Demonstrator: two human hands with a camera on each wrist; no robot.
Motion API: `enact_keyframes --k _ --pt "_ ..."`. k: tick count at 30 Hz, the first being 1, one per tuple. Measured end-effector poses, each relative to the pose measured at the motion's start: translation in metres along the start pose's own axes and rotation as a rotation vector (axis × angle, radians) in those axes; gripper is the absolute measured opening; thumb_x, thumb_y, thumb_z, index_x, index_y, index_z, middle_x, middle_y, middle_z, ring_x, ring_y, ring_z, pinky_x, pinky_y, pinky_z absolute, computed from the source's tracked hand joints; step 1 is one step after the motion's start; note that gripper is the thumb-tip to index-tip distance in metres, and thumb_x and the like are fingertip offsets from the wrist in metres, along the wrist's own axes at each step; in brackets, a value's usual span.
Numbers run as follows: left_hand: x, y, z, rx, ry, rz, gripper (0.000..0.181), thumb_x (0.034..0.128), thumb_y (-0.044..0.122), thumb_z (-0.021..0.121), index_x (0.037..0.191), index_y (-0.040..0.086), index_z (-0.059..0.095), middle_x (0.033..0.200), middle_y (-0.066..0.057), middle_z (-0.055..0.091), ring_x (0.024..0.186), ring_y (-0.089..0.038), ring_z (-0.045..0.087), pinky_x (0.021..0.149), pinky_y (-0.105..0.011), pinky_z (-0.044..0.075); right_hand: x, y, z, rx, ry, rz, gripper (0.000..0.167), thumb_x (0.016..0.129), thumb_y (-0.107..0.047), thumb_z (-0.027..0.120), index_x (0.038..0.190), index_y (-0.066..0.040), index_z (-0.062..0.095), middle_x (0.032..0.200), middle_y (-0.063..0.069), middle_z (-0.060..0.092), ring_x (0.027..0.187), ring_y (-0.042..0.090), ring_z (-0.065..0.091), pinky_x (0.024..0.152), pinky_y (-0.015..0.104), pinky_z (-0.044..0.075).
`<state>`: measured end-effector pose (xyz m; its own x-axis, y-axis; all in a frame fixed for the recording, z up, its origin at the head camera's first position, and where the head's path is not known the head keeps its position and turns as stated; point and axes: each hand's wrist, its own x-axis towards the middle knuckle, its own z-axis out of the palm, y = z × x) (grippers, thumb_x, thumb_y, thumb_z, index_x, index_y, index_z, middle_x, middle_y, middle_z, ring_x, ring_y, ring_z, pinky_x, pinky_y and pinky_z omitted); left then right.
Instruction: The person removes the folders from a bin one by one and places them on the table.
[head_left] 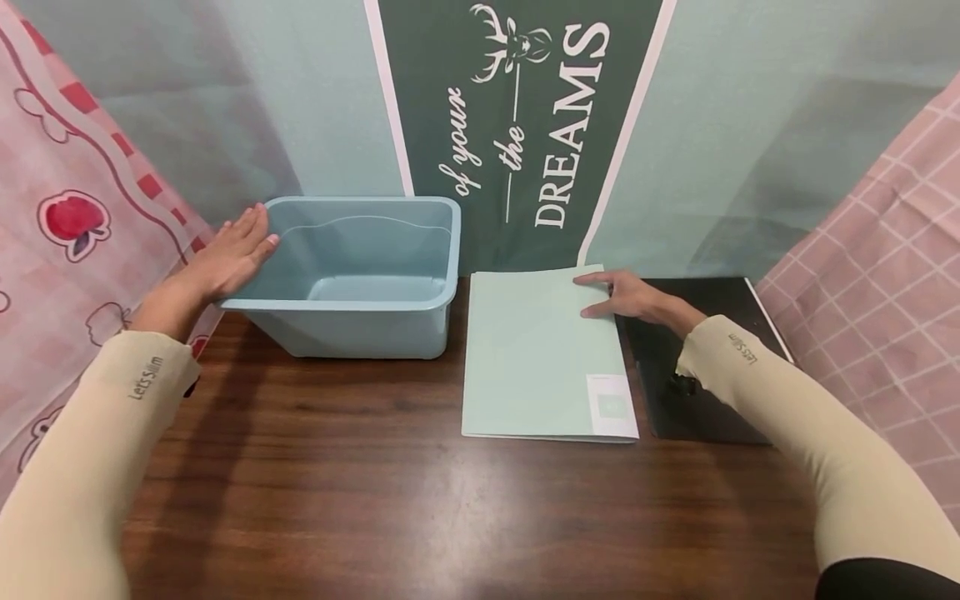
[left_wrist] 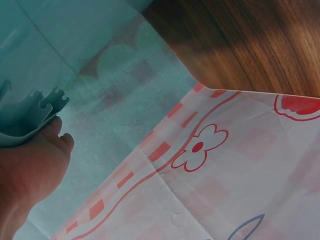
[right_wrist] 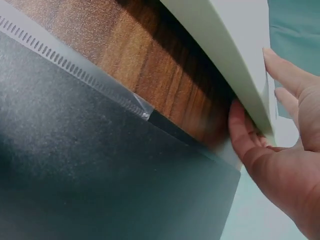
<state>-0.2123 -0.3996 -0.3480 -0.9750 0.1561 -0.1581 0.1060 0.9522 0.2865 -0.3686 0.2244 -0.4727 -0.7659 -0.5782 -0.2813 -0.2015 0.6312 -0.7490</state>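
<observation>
A light green paper folder (head_left: 543, 350) with a white label at its lower right corner lies on the table, right of a blue plastic bin (head_left: 345, 333). My right hand (head_left: 633, 296) pinches the folder's upper right edge. In the right wrist view, the edge of the pale folder (right_wrist: 220, 40) is lifted off the wood, with fingers of the right hand (right_wrist: 285, 160) on both sides of it. Fairly straight fingers of my left hand (head_left: 228, 258) rest on the bin's left rim. The left wrist view shows the left hand (left_wrist: 37, 170) against the rim; its fingertips are partly hidden.
Under my right forearm lies a flat black folder (head_left: 697, 333) with a clear perforated strip (right_wrist: 65, 62). The table (head_left: 420, 500) is dark wood. A green cloth with lettering (head_left: 570, 125) hangs behind; pink patterned cloths (head_left: 67, 167) stand at both sides.
</observation>
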Motion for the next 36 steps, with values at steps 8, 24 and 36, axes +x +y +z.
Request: enact_keyframes --k 8,24,36 --pt "-0.003 -0.004 0.0 -0.003 -0.002 -0.005 0.073 0.1158 0.043 0.014 0.162 -0.005 -0.018 0.17 -0.025 -0.024 0.16 -0.045 -0.017 0.129 -0.058 -0.012 -0.001 -0.01 0.003 -0.154 0.026 -0.02 0.071 0.094 -0.026 0.084 0.155 -0.005 0.054 0.141 0.026 0.058 0.111 0.035 0.053 0.09 0.046 0.051" --pt "0.001 -0.001 0.002 0.019 0.006 -0.003 0.079 0.1152 0.049 0.017 0.162 -0.005 -0.017 0.171 -0.026 -0.022 0.16 -0.045 -0.016 0.129 -0.057 -0.012 -0.009 -0.021 -0.014 -0.393 0.077 -0.112 0.069 0.099 -0.028 0.077 0.152 0.008 0.05 0.089 0.022 0.064 0.081 0.034 0.059 0.071 0.044 0.05" --pt "0.0 0.0 -0.004 0.104 -0.004 -0.018 0.092 0.1118 0.06 0.026 0.164 -0.004 -0.016 0.172 -0.028 -0.016 0.161 -0.046 -0.012 0.128 -0.058 -0.014 -0.041 -0.064 -0.059 -0.532 0.216 -0.137 0.079 0.105 -0.033 0.066 0.161 0.011 0.031 0.159 0.041 0.031 0.148 0.056 0.031 0.117 0.07 0.031"
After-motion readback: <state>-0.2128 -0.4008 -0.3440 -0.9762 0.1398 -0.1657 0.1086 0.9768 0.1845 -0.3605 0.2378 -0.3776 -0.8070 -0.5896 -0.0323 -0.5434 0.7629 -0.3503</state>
